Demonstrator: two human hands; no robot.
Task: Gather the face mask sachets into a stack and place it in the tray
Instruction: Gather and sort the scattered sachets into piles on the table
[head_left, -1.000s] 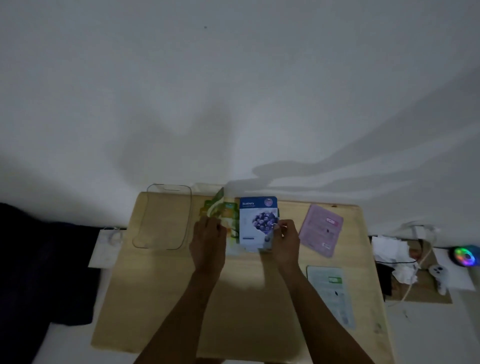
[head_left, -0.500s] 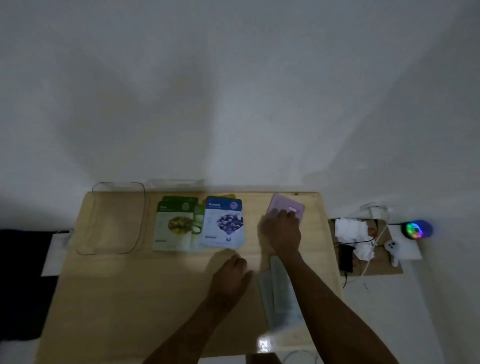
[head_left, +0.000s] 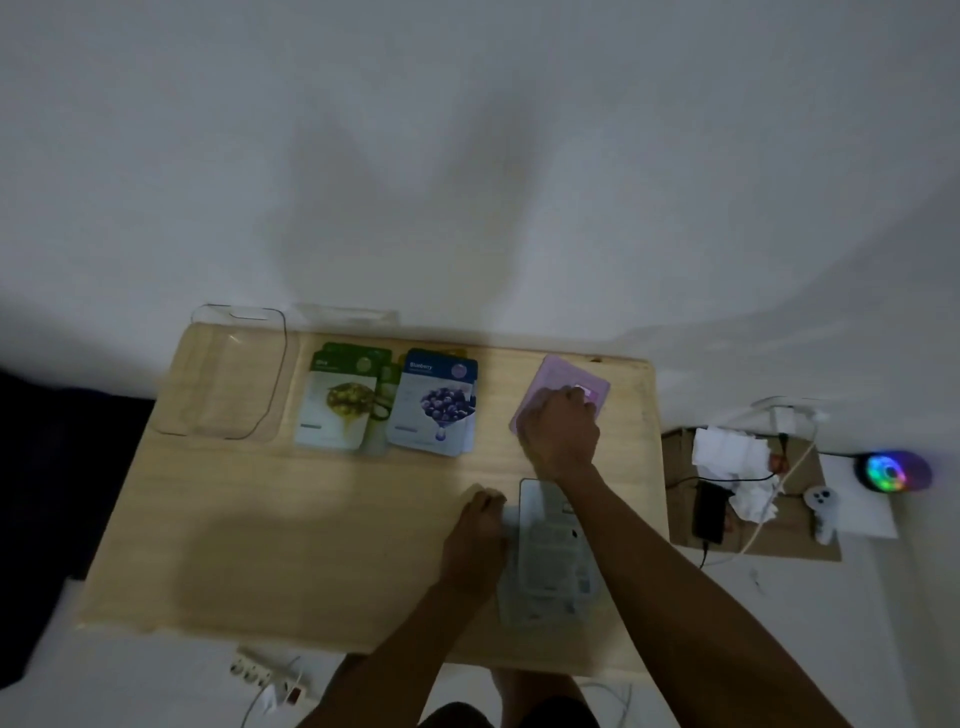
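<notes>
A clear plastic tray sits at the table's far left with nothing in it. Beside it lie a green olive sachet and a blue blueberry sachet, each overlapping others beneath. My right hand rests on a pink sachet at the far right, fingers curled over its near edge. My left hand touches the left edge of a pale grey sachet lying face down near the front edge; my right forearm crosses over it.
The wooden table stands against a white wall. On the floor to the right are a cardboard sheet with a phone, cables, tissues, a white controller and a glowing coloured disc. A power strip lies below the front edge.
Both hands left the green and blueberry sachets and moved right. The right hand went onto the pink sachet, the left to the grey sachet. The view shifted right.
</notes>
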